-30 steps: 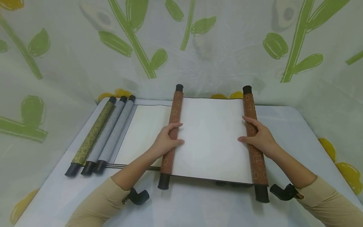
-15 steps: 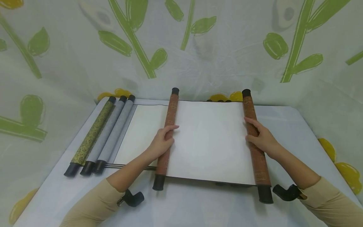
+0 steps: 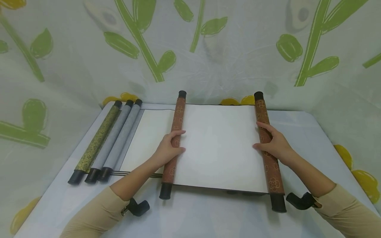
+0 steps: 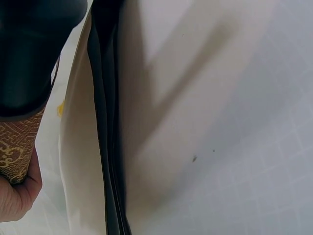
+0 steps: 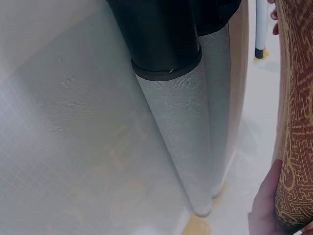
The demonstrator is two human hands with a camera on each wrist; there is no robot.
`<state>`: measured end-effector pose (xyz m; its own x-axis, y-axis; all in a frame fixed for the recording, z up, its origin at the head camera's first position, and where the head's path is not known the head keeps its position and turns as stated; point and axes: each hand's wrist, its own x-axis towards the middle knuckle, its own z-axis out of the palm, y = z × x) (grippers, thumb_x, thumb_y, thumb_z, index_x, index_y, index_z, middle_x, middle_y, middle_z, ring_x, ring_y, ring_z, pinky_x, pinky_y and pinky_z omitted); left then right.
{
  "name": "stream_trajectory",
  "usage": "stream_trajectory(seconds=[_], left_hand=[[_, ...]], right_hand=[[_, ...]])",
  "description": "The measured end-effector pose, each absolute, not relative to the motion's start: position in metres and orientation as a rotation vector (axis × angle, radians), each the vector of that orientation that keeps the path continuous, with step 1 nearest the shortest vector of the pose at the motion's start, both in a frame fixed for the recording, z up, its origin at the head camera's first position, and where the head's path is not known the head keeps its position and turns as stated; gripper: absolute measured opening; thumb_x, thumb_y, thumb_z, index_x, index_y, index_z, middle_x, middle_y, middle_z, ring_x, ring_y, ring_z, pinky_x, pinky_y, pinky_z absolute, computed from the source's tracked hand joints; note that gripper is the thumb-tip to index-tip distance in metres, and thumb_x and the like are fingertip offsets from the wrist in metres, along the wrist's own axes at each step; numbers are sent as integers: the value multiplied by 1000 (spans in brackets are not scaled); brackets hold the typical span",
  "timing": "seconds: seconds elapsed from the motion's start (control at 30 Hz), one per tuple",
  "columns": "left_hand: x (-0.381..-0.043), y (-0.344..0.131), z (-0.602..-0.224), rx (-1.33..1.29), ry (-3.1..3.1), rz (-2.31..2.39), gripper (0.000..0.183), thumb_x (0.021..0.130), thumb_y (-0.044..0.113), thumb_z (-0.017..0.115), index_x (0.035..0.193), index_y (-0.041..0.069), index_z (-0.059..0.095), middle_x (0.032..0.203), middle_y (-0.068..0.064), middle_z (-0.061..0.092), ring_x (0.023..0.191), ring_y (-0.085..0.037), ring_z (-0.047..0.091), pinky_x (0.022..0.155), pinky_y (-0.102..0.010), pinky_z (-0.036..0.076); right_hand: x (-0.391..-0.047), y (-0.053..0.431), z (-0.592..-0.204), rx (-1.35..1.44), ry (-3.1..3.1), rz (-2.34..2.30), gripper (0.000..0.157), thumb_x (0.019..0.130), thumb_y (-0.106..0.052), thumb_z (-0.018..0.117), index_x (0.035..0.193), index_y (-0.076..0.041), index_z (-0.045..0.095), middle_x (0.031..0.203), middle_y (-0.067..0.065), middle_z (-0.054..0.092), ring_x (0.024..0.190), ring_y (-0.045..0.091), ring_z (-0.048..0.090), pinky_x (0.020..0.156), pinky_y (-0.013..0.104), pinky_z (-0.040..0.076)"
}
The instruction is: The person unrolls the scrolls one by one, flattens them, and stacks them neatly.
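Note:
A hanging scroll lies partly unrolled, its white sheet (image 3: 220,145) stretched between two reddish-brown patterned rollers with black end caps. My left hand (image 3: 168,148) grips the left roller (image 3: 169,167), thumb and fingers on either side. Around the right roller (image 3: 274,175) my right hand (image 3: 275,145) holds in the same way. The right wrist view shows grey rollers (image 5: 176,127) with black caps on the table beneath this scroll. Thin dark sheet edges (image 4: 105,122) run under it in the left wrist view.
At the left lie a green-gold patterned roller (image 3: 98,138) and two grey rollers (image 3: 123,138). A white sheet (image 3: 148,132) extends from them under the brown scroll. The pale table (image 3: 300,138) meets a leaf-printed backdrop (image 3: 238,66) behind.
My left hand and the left roller have moved left, and the right roller slightly right. The white sheet between them is wider. Both hands keep their hold.

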<state>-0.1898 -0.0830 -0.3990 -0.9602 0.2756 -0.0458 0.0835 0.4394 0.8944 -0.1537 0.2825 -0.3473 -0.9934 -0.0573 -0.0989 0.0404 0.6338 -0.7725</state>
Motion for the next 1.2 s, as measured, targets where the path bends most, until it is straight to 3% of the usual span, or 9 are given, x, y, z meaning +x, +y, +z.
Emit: stream_trajectory(seconds=[0.17, 0.47, 0.6, 0.83, 1.03, 1.2], left_hand=[[-189, -85, -398, 296, 2512, 1523, 58, 82, 4, 61, 136, 20, 48, 144, -14, 35, 138, -34, 27, 107, -58, 26], [-190, -93, -398, 313, 2527, 1559, 54, 81, -1, 47, 133, 14, 54, 138, -16, 39, 131, -32, 34, 108, -51, 28], [-190, -95, -399, 303, 2532, 1547, 53, 83, 1, 50, 134, 14, 53, 139, -17, 39, 134, -34, 31, 109, -53, 25], [-190, -98, -398, 263, 2536, 1529, 56, 82, 8, 68, 135, 16, 51, 142, -16, 37, 137, -35, 29, 109, -56, 24], [-191, -98, -397, 266, 2541, 1520, 58, 82, 6, 67, 136, 16, 50, 142, -17, 37, 136, -36, 29, 107, -57, 27], [-192, -100, -398, 274, 2578, 1500, 56, 82, 1, 59, 136, 16, 51, 140, -16, 39, 135, -35, 30, 108, -56, 26]], right_hand=[[-152, 283, -346, -31, 2738, -1302, 86, 81, -8, 70, 151, -10, 20, 154, 26, 15, 137, 49, 18, 102, 64, 26], [-151, 289, -348, -42, 2750, -1273, 78, 85, -2, 60, 151, -8, 19, 153, 28, 14, 137, 50, 17, 102, 65, 25], [-149, 289, -347, -30, 2751, -1273, 80, 85, -6, 64, 151, -9, 20, 153, 28, 15, 136, 50, 18, 102, 65, 25], [-150, 289, -347, 22, 2786, -1226, 93, 77, -23, 78, 151, -11, 22, 153, 27, 16, 136, 50, 19, 101, 67, 24], [-150, 290, -347, 12, 2780, -1246, 91, 78, -17, 77, 151, -12, 22, 153, 28, 16, 135, 51, 20, 100, 67, 26], [-151, 294, -348, -31, 2790, -1265, 85, 81, -6, 70, 150, -9, 22, 153, 28, 16, 136, 50, 18, 102, 66, 24]])
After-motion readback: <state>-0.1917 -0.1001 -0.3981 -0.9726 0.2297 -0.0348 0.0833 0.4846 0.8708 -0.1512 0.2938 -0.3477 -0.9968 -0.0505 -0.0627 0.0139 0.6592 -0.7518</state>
